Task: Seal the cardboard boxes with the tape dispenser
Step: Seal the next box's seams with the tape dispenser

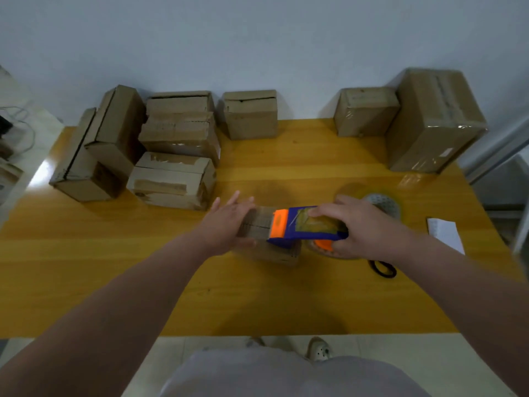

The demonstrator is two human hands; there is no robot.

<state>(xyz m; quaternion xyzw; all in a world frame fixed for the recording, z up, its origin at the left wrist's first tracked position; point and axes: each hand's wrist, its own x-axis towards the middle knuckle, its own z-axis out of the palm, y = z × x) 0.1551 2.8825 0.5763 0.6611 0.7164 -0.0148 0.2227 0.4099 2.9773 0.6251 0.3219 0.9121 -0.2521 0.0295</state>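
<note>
Right hand (pixel 363 224) grips the blue-orange tape dispenser (pixel 303 226) atop a small cardboard box (pixel 257 224). Left hand (pixel 226 222), fingers spread, seemingly steadies the box's left side

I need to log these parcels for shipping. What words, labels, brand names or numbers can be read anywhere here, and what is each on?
No text here can be read.
Large taped box: a pale label on its side and dark marks along its top, both too blurred.
Smaller taped box: faint marks on top, unreadable.
Box at the far left: a dark patch on its side, unreadable.
Tape dispenser: no lettering visible.
White paper: appears blank.
</note>
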